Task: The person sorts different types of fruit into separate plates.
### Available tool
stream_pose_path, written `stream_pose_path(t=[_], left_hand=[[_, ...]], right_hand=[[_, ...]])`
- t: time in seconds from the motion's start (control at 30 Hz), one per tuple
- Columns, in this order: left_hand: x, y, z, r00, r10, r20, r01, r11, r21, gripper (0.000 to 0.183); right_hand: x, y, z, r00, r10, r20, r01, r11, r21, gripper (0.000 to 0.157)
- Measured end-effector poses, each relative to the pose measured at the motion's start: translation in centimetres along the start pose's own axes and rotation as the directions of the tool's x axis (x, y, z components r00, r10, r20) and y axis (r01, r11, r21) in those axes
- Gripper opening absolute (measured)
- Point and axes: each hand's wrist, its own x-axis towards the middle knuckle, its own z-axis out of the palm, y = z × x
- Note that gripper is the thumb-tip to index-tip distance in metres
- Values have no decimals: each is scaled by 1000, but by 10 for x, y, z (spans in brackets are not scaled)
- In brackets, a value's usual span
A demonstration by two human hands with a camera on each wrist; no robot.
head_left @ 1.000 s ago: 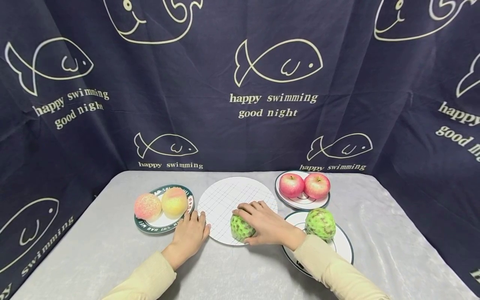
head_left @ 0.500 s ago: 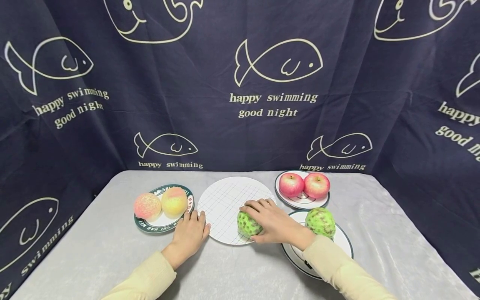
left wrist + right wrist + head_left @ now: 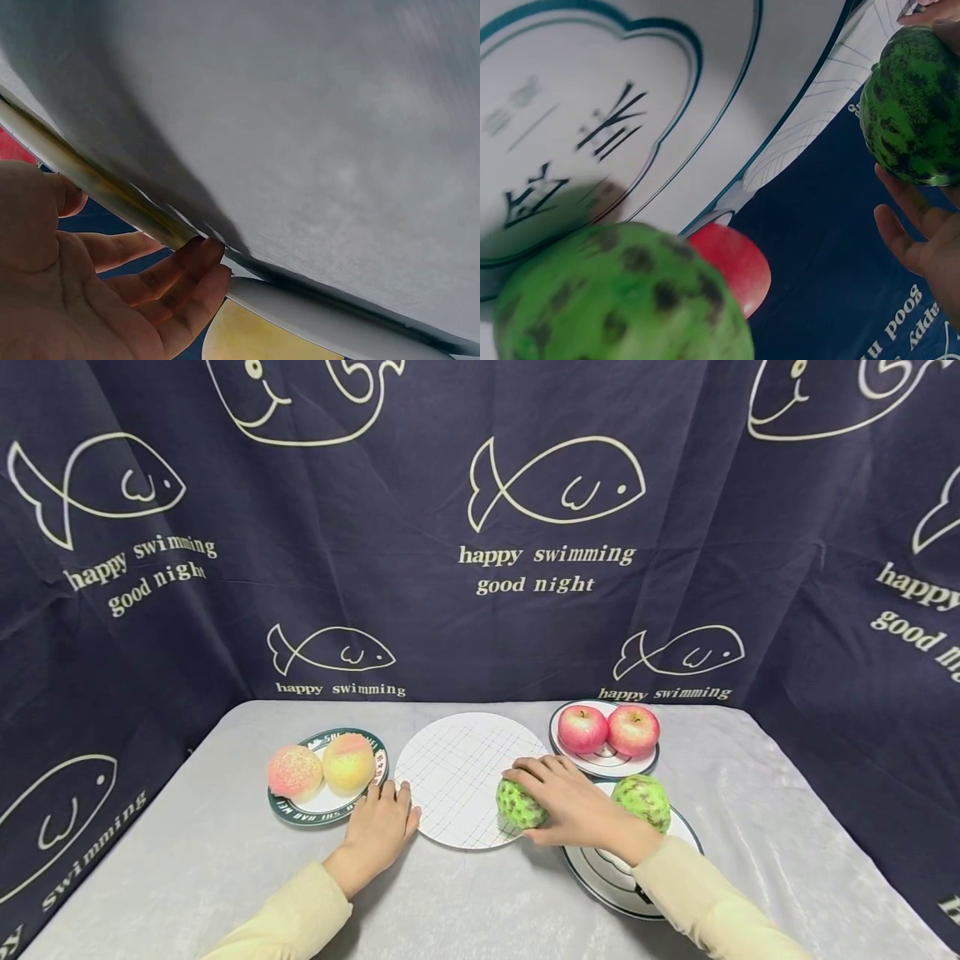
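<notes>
In the head view my right hand (image 3: 573, 806) grips a green, bumpy custard apple (image 3: 520, 803) over the right part of a round white board (image 3: 450, 777) with a grid pattern. Whether the fruit touches the board, I cannot tell. The right wrist view shows fingers and thumb around this custard apple (image 3: 915, 105). A second custard apple (image 3: 642, 802) sits on a white plate (image 3: 592, 864), partly under my right forearm. My left hand (image 3: 375, 831) lies with relaxed fingers between the board and a green-rimmed plate (image 3: 311, 817), its fingertips near both edges.
Two peaches, one pinkish (image 3: 296, 772) and one yellow (image 3: 348, 762), lie on the green-rimmed plate. At the back right, two red apples (image 3: 582, 729) share a small plate (image 3: 603, 767). A dark blue curtain (image 3: 480, 635) closes off the grey-covered table (image 3: 480, 910) behind.
My right hand has moved to the right across the board, carrying the custard apple toward the plate with the other one. The left hand has stayed in place.
</notes>
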Motion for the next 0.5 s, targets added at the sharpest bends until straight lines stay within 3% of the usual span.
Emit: stream_pose_path(t=[0.5], left_hand=[[0, -1, 1, 1000, 5, -15, -5, 1000, 1, 44]], right_hand=[[-24, 12, -9, 999, 31, -41, -32, 999, -32, 73]])
